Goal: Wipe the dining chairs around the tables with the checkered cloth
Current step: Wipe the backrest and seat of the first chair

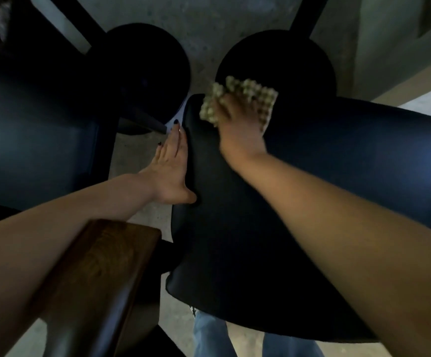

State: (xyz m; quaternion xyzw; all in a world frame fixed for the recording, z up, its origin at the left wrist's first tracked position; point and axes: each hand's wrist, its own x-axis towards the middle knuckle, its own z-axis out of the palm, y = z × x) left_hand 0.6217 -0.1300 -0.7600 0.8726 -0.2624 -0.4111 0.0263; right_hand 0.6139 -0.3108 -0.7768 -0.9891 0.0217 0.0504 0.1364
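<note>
Floor (209, 14): grey concrete, showing between the furniture and below the seat beside a pair of jeans legs (209, 336).
Chair seat (338, 176): dark padded cushion filling the middle and right of the view, seen from above; both hands are on it.
Second chair (28, 140): another dark padded seat on the left, just beside the first with a strip of floor between them.
Round bases (144, 68): two black discs on the floor beyond the seats, each with a dark post rising from it.
Wooden rail (98, 284): brown grained piece at lower left, under the left forearm.
Right hand (237, 127): fingers spread flat, pressing the checkered cloth down at the seat's far left corner.
Left hand (170, 171): open, fingers straight, resting flat along the seat's left edge, thumb on the cushion.
Checkered cloth (247, 99): beige-and-white, bunched under the right fingers, lying on the seat's far edge.
</note>
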